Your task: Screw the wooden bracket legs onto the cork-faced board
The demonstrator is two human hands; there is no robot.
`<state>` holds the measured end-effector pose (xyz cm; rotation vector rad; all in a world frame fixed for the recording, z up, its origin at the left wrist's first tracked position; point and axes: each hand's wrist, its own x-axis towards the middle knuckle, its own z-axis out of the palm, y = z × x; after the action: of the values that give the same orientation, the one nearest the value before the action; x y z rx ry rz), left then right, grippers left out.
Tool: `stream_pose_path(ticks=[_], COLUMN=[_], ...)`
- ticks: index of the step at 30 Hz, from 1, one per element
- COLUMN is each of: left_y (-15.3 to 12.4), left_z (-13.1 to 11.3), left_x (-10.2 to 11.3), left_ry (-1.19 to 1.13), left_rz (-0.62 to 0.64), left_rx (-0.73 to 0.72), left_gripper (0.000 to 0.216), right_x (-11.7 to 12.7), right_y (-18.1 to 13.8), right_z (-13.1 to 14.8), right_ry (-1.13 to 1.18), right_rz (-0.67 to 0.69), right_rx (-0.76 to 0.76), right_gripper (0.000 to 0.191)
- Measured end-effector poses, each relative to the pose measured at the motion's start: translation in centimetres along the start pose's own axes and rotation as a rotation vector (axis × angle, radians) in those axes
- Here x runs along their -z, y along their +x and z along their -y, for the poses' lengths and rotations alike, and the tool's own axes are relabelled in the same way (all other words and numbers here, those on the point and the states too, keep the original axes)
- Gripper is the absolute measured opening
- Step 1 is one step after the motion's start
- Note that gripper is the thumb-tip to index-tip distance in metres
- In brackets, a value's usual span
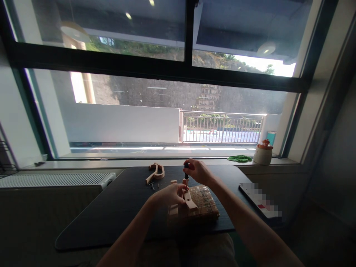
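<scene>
My right hand is closed around the black handle of a screwdriver, which stands upright with its shaft pointing down at a pale wooden piece. My left hand pinches the wooden piece near the screwdriver's tip; its fingers partly cover that spot, and I cannot make out a screw there. A dark round hole shows in the piece's face. Under its right side lies a brown package wrapped in clear tape. Another wooden part sits beneath my left hand.
On the dark table, a curved wooden frame lies at the back, with several small screws nearby. A partly blurred flat object rests at the right edge. A green cloth and a lidded jar are on the windowsill.
</scene>
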<state>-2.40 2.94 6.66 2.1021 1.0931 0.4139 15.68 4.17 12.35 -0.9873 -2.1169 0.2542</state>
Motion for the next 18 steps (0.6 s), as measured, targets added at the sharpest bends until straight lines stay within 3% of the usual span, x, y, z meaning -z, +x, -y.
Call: stream_pose_path(ticks=[4,10,18], left_y=[0.1,0.3,0.7], left_z=[0.2,-0.3,-0.1], left_x=[-0.3,-1.0,-2.0], left_ry=[0.012,0.0,0.1], left_rz=[-0.044,-0.102,-0.285], left_rx=[0.013,0.043,0.106], left_gripper=[0.059,0.039,0.024], right_x=[0.1,0.2,0.2], right_y=[0.0,-0.2,-0.4], right_z=[0.1,0.3,0.3], right_ry=[-0.009,-0.01,-0.011], right_rz=[-0.003,0.007,0.015], right_rx=[-0.001,0.002,0.007], right_gripper=[0.024,0.023,0.023])
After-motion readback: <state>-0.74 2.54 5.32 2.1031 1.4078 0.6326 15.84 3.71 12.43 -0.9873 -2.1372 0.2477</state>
